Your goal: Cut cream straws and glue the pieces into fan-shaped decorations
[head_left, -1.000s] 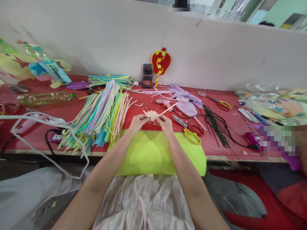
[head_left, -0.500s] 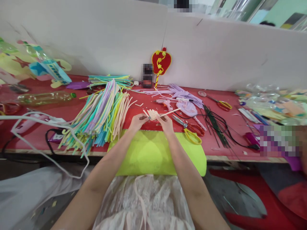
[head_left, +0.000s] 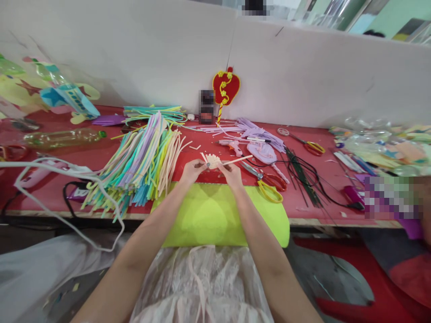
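Between my two hands is a cream pipe cleaner (head_left: 213, 160), bent into tight zigzag folds, with a straight end sticking out to the right. My left hand (head_left: 194, 170) pinches its left side, where a short end pokes up. My right hand (head_left: 230, 172) pinches the right side near the long straight end. Both hands are above the red table, just past the lime-green sheet (head_left: 215, 215). Right of my right hand lie scissors (head_left: 269, 190) with yellow and red handles, and a pink glue gun (head_left: 232, 146) lies beyond it.
A big bundle of pastel pipe cleaners (head_left: 141, 157) lies left of my hands. A red heart-shaped ornament (head_left: 226, 87) stands against the white partition (head_left: 134, 54). Right are a lilac fuzzy piece (head_left: 261, 153), dark green stems (head_left: 305, 179) and a black cord. A white cable (head_left: 119, 224) hangs at the left.
Both hands stay almost in place, still pinching the folded pipe cleaner. Its folds and straight end have shifted very slightly.
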`<state>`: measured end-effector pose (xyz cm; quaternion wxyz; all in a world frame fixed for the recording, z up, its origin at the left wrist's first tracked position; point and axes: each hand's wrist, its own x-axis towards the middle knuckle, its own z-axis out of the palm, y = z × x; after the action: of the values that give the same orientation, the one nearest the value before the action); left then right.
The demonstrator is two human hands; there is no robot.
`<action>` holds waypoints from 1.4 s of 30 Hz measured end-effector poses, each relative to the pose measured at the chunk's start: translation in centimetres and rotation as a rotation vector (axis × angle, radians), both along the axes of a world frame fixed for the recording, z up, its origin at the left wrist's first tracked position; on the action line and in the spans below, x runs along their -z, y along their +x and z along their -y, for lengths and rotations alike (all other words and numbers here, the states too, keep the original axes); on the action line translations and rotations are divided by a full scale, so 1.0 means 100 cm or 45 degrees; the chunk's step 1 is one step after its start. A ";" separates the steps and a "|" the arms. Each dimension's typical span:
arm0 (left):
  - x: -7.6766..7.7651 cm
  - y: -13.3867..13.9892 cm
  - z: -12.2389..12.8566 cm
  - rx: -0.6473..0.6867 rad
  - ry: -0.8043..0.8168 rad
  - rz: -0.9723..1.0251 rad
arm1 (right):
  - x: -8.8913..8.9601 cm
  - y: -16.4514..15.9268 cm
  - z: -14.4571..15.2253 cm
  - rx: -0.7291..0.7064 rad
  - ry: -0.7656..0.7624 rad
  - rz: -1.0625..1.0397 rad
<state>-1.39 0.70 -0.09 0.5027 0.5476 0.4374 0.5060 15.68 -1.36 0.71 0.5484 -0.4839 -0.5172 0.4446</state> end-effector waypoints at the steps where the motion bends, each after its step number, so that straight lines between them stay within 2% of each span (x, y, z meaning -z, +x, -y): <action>1: 0.000 0.000 0.000 -0.012 -0.004 -0.017 | 0.000 0.000 0.000 -0.005 0.002 0.002; 13: -0.005 0.001 0.003 -0.097 -0.040 -0.124 | 0.002 0.000 0.000 -0.022 -0.022 -0.024; 26: -0.008 0.000 0.003 -0.078 -0.009 -0.207 | 0.007 0.001 -0.005 0.021 -0.096 -0.207; 37: -0.002 0.000 0.000 -0.029 -0.002 -0.125 | -0.002 -0.003 0.002 0.057 -0.010 -0.011; 42: -0.001 0.000 -0.001 0.005 -0.007 -0.085 | -0.002 -0.003 0.002 0.051 0.000 -0.029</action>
<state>-1.41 0.81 0.03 0.4903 0.5638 0.4544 0.4851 15.41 -1.55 0.89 0.5631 -0.4891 -0.5010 0.4389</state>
